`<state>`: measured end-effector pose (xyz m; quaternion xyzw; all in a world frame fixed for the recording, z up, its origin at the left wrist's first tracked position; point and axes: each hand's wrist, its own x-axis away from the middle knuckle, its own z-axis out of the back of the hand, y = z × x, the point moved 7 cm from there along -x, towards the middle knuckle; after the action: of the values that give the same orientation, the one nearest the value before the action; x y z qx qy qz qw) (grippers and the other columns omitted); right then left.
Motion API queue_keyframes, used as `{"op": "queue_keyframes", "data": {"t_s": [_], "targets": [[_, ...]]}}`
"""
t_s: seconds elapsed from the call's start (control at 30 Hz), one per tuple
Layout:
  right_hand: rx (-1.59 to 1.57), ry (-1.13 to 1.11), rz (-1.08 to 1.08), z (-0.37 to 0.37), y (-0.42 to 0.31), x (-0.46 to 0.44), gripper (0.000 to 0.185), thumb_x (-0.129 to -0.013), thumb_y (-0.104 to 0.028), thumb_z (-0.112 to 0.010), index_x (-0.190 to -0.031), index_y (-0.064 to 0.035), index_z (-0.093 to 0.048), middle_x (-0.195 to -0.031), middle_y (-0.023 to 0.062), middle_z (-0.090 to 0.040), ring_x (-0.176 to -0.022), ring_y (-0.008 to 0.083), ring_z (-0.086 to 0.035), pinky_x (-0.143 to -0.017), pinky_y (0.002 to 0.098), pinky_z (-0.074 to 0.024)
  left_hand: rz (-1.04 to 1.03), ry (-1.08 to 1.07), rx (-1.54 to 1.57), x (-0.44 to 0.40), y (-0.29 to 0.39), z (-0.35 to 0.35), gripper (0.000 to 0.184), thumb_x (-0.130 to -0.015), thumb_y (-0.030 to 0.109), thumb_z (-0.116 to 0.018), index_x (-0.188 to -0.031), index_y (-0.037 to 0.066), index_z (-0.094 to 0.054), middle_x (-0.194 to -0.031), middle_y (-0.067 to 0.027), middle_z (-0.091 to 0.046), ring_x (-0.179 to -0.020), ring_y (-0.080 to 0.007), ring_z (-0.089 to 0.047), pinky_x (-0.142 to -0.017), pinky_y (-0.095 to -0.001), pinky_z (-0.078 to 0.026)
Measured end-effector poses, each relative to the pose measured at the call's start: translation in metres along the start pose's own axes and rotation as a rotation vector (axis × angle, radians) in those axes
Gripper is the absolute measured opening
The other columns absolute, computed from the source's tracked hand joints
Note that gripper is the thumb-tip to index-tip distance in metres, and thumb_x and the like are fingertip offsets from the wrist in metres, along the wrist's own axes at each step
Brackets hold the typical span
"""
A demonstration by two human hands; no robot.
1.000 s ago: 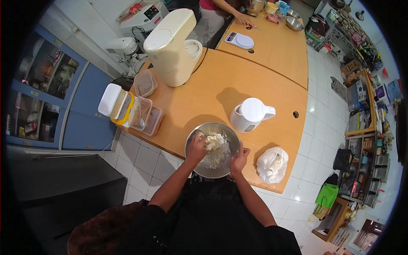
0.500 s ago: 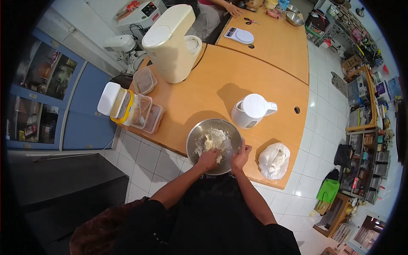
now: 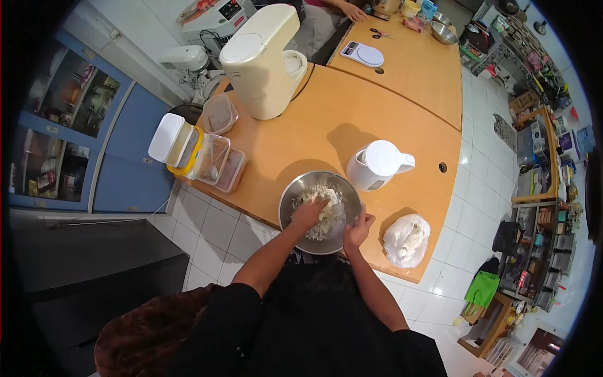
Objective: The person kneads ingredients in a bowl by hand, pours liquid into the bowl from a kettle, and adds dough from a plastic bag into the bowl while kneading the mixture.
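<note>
1. At the far left part of the tabletop (image 3: 314,138), you have stacked tubs (image 3: 164,137) by the left edge, with a big cream mixer (image 3: 254,75) just beyond them. They have not moved on the wood.
2. Your left hand (image 3: 306,215) is down in the crumbly white mix (image 3: 325,230). One second ago it was up with a lump in its fingers; then it dipped low, near your side of the bowl. Now it reaches in from the left. Your fingers look bent and a bit apart. I cannot tell if they pinch a lump.
3. The metal bowl (image 3: 289,195) sits at the near edge, partly past it, close to your body. The mix has gone from a lump near the top to a loose, wider pile. It looks dry and bitty, so it seems not to stick as one yet.
4. Your right hand (image 3: 356,232) is still on the right side of the bowl, partly curled on the rim to keep it steady.
5. The white kettle (image 3: 377,164) stands just beyond your right hand, upright and untouched.
6. Past the far seam, the other person's hand (image 3: 353,11) has come away from the scissors (image 3: 377,32).
7. The flour bag (image 3: 400,239) rests by the near right corner, in the same spot.
</note>
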<state>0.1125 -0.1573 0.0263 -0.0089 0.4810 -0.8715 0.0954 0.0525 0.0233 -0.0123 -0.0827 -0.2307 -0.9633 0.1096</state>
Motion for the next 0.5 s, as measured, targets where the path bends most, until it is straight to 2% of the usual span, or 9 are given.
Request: {"op": "queue_keyframes", "data": {"t_s": [0.07, 0.17, 0.27, 0.37, 0.4, 0.5], "targets": [[0.056, 0.02, 0.028, -0.001, 0.001, -0.001, 0.075, -0.069, 0.001, -0.05, -0.143, -0.0093, -0.048, -0.1, 0.0147, -0.039, -0.087, 0.0329, -0.05, -0.079, 0.0411, -0.0464, 0.062, -0.085, 0.028, 0.004, -0.003, -0.012, 0.068, -0.077, 0.008, -0.068, -0.141, 0.022, -0.05, -0.139, -0.014, -0.055, -0.111, -0.0353, -0.063, -0.088, -0.0441, -0.055], [0.044, -0.011, 0.017, 0.0, 0.0, -0.004, 0.074, -0.07, 0.004, -0.05, -0.142, -0.0103, -0.049, -0.1, 0.0147, -0.039, -0.087, 0.0329, -0.05, -0.079, 0.0408, -0.0467, 0.062, -0.04, 0.061, 0.022, -0.003, -0.022, 0.072, -0.078, 0.007, -0.068, -0.145, 0.019, -0.044, -0.13, -0.0195, -0.058, -0.106, -0.0391, -0.063, -0.088, -0.0466, -0.053], [0.061, -0.016, -0.016, 0.001, -0.001, -0.005, 0.075, -0.069, 0.007, -0.049, -0.142, -0.0112, -0.05, -0.1, 0.0144, -0.04, -0.086, 0.0325, -0.051, -0.079, 0.0401, -0.0471, 0.084, -0.059, 0.164, 0.04, 0.006, -0.028, 0.069, -0.077, 0.007, -0.065, -0.143, 0.014, -0.045, -0.122, -0.0225, -0.061, -0.104, -0.041, -0.063, -0.088, -0.0479, -0.052], [0.131, -0.027, -0.053, -0.004, 0.008, -0.005, 0.074, -0.07, 0.009, -0.049, -0.14, -0.0117, -0.052, -0.099, 0.0144, -0.04, -0.085, 0.0323, -0.051, -0.078, 0.0404, -0.0475, 0.075, -0.183, 0.193, 0.063, 0.032, -0.027, 0.069, -0.075, 0.009, -0.065, -0.141, 0.007, -0.045, -0.119, -0.0253, -0.061, -0.105, -0.0413, -0.062, -0.089, -0.0487, -0.052], [0.144, -0.023, -0.044, -0.004, 0.011, -0.004, 0.073, -0.07, 0.009, -0.049, -0.141, -0.0117, -0.051, -0.098, 0.0143, -0.04, -0.085, 0.0323, -0.051, -0.077, 0.0407, -0.0477, 0.102, -0.301, 0.203, 0.069, 0.043, -0.025, 0.072, -0.073, 0.013, -0.068, -0.14, 0.003, -0.045, -0.118, -0.0277, -0.06, -0.107, -0.0414, -0.062, -0.092, -0.049, -0.051], [0.141, -0.021, -0.005, -0.006, 0.011, -0.006, 0.073, -0.071, 0.009, -0.049, -0.142, -0.0118, -0.05, -0.098, 0.0138, -0.04, -0.084, 0.0322, -0.052, -0.075, 0.0417, -0.048, 0.121, -0.388, 0.277, 0.067, 0.053, -0.01, 0.069, -0.073, 0.01, -0.067, -0.139, 0.005, -0.047, -0.12, -0.0246, -0.06, -0.109, -0.0406, -0.061, -0.093, -0.049, -0.05]]}}
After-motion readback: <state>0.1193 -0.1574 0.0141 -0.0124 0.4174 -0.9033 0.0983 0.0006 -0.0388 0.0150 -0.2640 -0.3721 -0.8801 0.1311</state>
